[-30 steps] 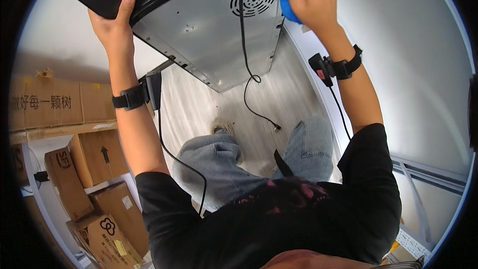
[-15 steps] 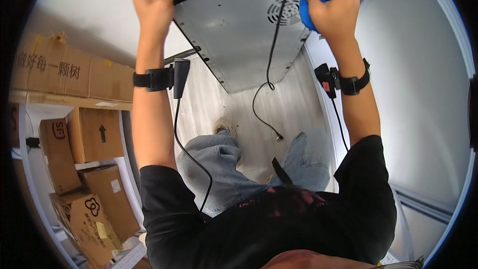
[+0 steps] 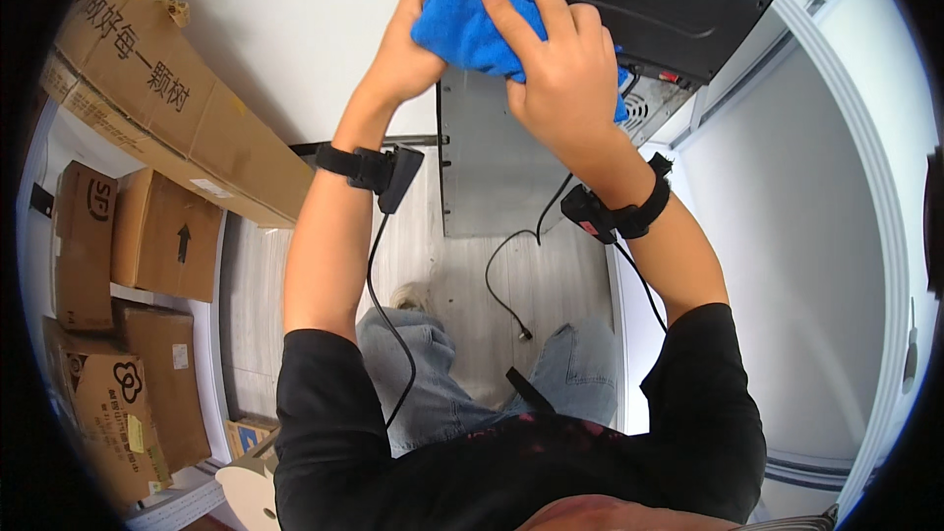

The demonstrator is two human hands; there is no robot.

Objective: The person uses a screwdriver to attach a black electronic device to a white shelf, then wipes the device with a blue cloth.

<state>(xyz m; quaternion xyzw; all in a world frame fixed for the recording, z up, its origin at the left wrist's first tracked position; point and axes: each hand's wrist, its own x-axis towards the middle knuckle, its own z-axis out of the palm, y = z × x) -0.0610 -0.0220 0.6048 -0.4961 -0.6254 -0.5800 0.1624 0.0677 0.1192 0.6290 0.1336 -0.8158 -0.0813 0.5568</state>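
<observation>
A box-shaped appliance with a black top panel [image 3: 688, 5] and a grey metal side [image 3: 482, 157] stands in front of me. My right hand [image 3: 570, 64] presses a blue cloth [image 3: 477, 15] onto the left part of the black panel, its fingers bent over the fabric. At the appliance's left edge is my left hand [image 3: 408, 54], closed around that edge; the cloth and the panel hide its thumb and fingertips. Beside my right wrist, a round vent [image 3: 637, 110] shows in the grey metal. A black power cord [image 3: 506, 305] trails from the appliance to the floor, its plug end loose.
Cardboard boxes [image 3: 167, 236] fill a shelf on the left, with a long carton [image 3: 187, 108] above them. A white panel [image 3: 796, 236] stands close on the right. Wood-look floor [image 3: 452, 285] lies below, and thin cables hang from both wrist straps.
My right hand has brought the blue cloth leftward across the black panel, beside my left hand. The left hand has shifted right and down in view. More of the panel's surface now shows.
</observation>
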